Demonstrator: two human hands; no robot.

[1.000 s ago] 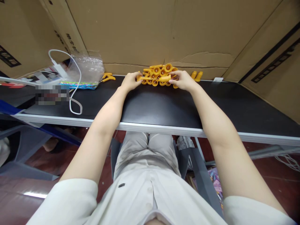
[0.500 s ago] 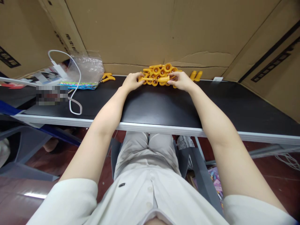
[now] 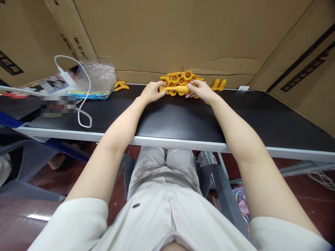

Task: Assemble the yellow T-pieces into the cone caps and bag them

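Note:
My left hand (image 3: 153,92) pinches the thin left end of a yellow plastic stick-shaped piece (image 3: 180,89). Its thicker, ribbed right end is between the fingertips of my right hand (image 3: 201,90). The piece lies level in front of a heap of yellow bell-shaped plastic parts (image 3: 181,80), whose hollow round mouths face me. Thin yellow sticks lie among the heap's left side. My hands hide parts of both ends of the heap.
Two yellow caps (image 3: 219,84) stand right of the heap. Left are curved yellow pieces (image 3: 120,85) with a small chain, a clear plastic bag (image 3: 98,75) and a white cable (image 3: 90,89). Cardboard walls (image 3: 162,38) enclose the black tabletop (image 3: 178,118) at the back and sides.
The thin yellow stick and the ribbed yellow part, held one in each hand with a narrow gap, now meet as one length. My left hand has shifted slightly right.

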